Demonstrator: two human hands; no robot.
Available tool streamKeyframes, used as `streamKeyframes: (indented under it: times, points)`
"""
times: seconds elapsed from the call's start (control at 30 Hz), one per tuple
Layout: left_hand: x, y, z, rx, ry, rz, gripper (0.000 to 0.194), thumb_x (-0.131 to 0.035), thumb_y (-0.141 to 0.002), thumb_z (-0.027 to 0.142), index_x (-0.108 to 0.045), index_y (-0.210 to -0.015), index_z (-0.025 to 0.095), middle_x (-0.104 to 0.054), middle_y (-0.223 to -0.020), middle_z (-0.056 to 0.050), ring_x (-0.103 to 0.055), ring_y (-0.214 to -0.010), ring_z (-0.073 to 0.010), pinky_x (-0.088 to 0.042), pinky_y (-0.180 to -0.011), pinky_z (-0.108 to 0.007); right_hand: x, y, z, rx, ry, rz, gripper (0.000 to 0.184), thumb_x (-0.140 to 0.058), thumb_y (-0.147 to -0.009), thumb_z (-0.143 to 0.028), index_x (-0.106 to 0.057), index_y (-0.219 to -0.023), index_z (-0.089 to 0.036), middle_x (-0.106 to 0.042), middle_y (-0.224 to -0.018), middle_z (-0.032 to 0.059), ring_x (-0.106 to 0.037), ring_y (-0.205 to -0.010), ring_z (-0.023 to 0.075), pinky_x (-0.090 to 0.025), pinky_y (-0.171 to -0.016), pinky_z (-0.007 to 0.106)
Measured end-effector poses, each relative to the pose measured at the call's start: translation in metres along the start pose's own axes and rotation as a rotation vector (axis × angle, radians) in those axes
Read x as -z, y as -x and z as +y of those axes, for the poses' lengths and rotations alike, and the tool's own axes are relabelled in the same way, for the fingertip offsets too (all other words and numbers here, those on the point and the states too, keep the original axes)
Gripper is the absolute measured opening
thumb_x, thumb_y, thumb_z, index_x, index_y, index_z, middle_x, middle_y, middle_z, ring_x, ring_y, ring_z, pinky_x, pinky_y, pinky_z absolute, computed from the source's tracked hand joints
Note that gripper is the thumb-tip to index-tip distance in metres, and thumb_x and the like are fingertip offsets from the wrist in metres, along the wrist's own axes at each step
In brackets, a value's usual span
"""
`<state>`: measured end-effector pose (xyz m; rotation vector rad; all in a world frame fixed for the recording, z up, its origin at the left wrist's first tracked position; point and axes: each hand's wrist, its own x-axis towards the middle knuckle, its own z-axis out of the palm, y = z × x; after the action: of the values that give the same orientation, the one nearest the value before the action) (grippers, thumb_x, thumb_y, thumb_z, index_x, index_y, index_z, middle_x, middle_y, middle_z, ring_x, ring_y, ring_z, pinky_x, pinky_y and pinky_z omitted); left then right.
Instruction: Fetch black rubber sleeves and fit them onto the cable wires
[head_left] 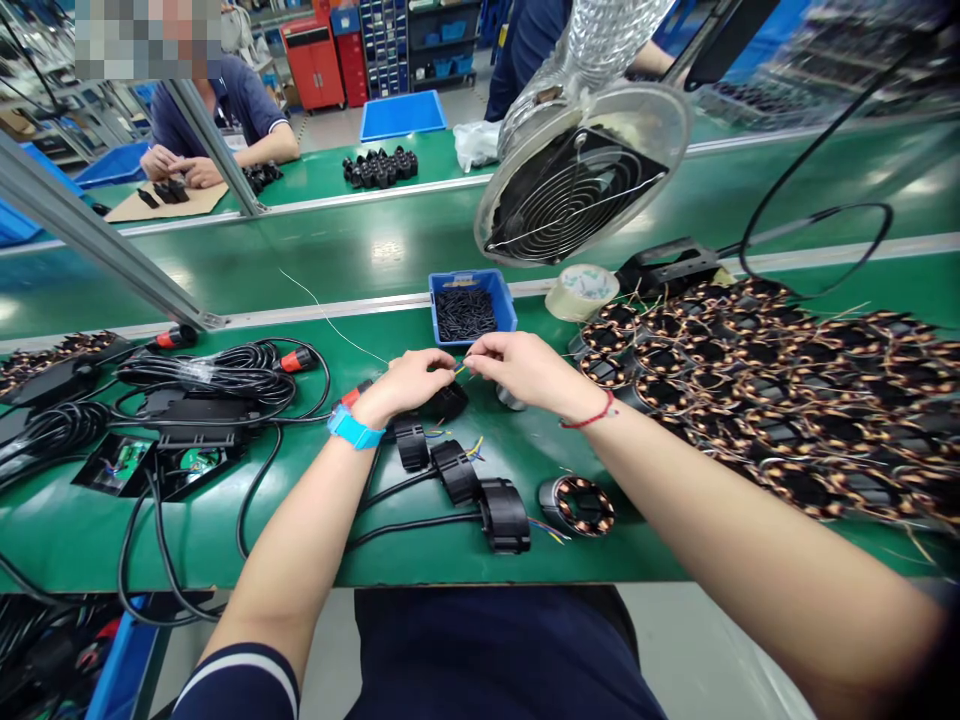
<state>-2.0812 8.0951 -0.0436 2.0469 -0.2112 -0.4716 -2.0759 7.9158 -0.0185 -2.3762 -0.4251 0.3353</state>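
My left hand (411, 382) and my right hand (521, 368) meet above the green bench (322, 540), fingertips pinched together on thin yellow wires (460, 369). Under the left hand lies a black plastic housing (444, 402) with a cable. A small grey part (511, 399) sits under the right hand. Three more black housings (457, 470) on black cables lie in a row nearer to me. A single copper-wound stator coil (577, 504) lies beside them on the right. A blue wristband is on my left wrist, a red string on my right.
A blue bin of small black tubes (469, 310) stands just beyond my hands. Several stator coils (780, 390) cover the bench's right side. Tape roll (581, 291) and extraction fan (581, 180) sit behind. Coiled black cables (217, 375) lie left. Another person (217, 120) works at the far bench.
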Motion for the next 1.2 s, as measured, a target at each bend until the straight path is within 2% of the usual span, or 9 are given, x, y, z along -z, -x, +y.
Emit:
streamKeyframes:
  times: [0.13, 0.3, 0.43, 0.57, 0.8, 1.0, 1.07, 1.13, 1.2]
  points:
    - [0.001, 0.002, -0.001, 0.035, -0.159, -0.048, 0.022, -0.05, -0.076, 0.026, -0.071, -0.076, 0.019, -0.07, -0.082, -0.002, -0.057, -0.076, -0.0179, -0.043, -0.076, -0.028, 0.002, -0.001, 0.0, 0.011, 0.08, 0.011, 0.011, -0.059, -0.087, -0.023, -0.064, -0.078, -0.018, -0.064, -0.074, -0.0004, -0.056, -0.067, 0.0153, -0.037, -0.063, 0.027]
    - [-0.004, 0.002, 0.002, 0.021, -0.192, 0.006, 0.021, -0.05, -0.074, 0.021, -0.071, -0.072, 0.019, -0.07, -0.079, -0.002, -0.058, -0.075, -0.0177, -0.043, -0.081, -0.029, -0.002, -0.008, 0.003, 0.089, 0.233, 0.023, 0.012, -0.064, -0.083, -0.024, -0.066, -0.073, -0.018, -0.065, -0.088, 0.0034, -0.056, -0.089, 0.0204, -0.039, -0.081, 0.031]
    - [-0.005, 0.0, 0.001, 0.012, -0.206, 0.02, 0.021, -0.05, -0.075, 0.021, -0.07, -0.073, 0.018, -0.07, -0.082, -0.004, -0.059, -0.078, -0.019, -0.043, -0.081, -0.03, -0.01, -0.009, 0.005, 0.054, 0.16, -0.048, 0.011, -0.062, -0.085, -0.023, -0.068, -0.077, -0.017, -0.066, -0.089, 0.0035, -0.059, -0.088, 0.0191, -0.041, -0.078, 0.03]
    - [-0.004, 0.0, -0.001, 0.009, -0.152, 0.01, 0.02, -0.051, -0.076, 0.025, -0.07, -0.073, 0.018, -0.069, -0.077, -0.002, -0.058, -0.075, -0.0177, -0.043, -0.078, -0.028, -0.006, -0.004, 0.007, 0.019, -0.092, -0.03, 0.014, -0.064, -0.082, -0.026, -0.065, -0.094, -0.018, -0.067, -0.093, 0.0018, -0.06, -0.088, 0.0174, -0.044, -0.079, 0.029]
    - [-0.006, 0.002, 0.001, -0.009, -0.174, 0.005, 0.019, -0.051, -0.074, 0.021, -0.07, -0.072, 0.018, -0.07, -0.083, -0.002, -0.06, -0.078, -0.0174, -0.043, -0.077, -0.028, -0.001, -0.003, 0.008, -0.013, -0.134, -0.03, 0.014, -0.057, -0.084, -0.022, -0.062, -0.072, -0.016, -0.061, -0.068, -0.0006, -0.053, -0.062, 0.0139, -0.037, -0.058, 0.026]
    - [-0.004, 0.0, -0.002, 0.023, -0.129, 0.0, 0.019, -0.053, -0.075, 0.028, -0.069, -0.075, 0.017, -0.07, -0.083, -0.003, -0.059, -0.077, -0.0179, -0.042, -0.072, -0.028, -0.002, -0.01, 0.004, 0.066, -0.133, -0.076, 0.018, -0.056, -0.087, -0.028, -0.065, -0.076, -0.016, -0.063, -0.071, -0.0004, -0.056, -0.067, 0.0143, -0.039, -0.061, 0.024]
    - [0.0, 0.0, -0.003, 0.046, -0.138, 0.039, 0.019, -0.053, -0.077, 0.028, -0.067, -0.074, 0.017, -0.069, -0.082, -0.003, -0.059, -0.079, -0.0189, -0.042, -0.074, -0.029, 0.006, -0.019, 0.002, 0.085, -0.074, 0.019, 0.02, -0.054, -0.09, -0.031, -0.067, -0.086, -0.015, -0.067, -0.083, 0.0024, -0.06, -0.077, 0.0167, -0.042, -0.068, 0.025]
    - [0.004, 0.001, -0.003, 0.085, -0.192, 0.119, 0.018, -0.051, -0.079, 0.028, -0.066, -0.075, 0.018, -0.069, -0.083, -0.004, -0.058, -0.083, -0.0204, -0.041, -0.079, -0.032, 0.014, -0.032, 0.002, 0.082, 0.149, 0.11, 0.021, -0.049, -0.093, -0.026, -0.066, -0.099, -0.014, -0.067, -0.099, 0.0063, -0.06, -0.091, 0.0197, -0.044, -0.078, 0.027]
    - [0.006, 0.003, -0.001, 0.127, -0.308, 0.225, 0.019, -0.049, -0.082, 0.028, -0.066, -0.078, 0.019, -0.069, -0.088, -0.005, -0.057, -0.088, -0.0228, -0.038, -0.087, -0.037, 0.019, -0.049, 0.003, 0.085, 0.417, 0.098, 0.024, -0.046, -0.093, -0.02, -0.065, -0.106, -0.013, -0.064, -0.109, 0.011, -0.058, -0.102, 0.0243, -0.042, -0.087, 0.031]
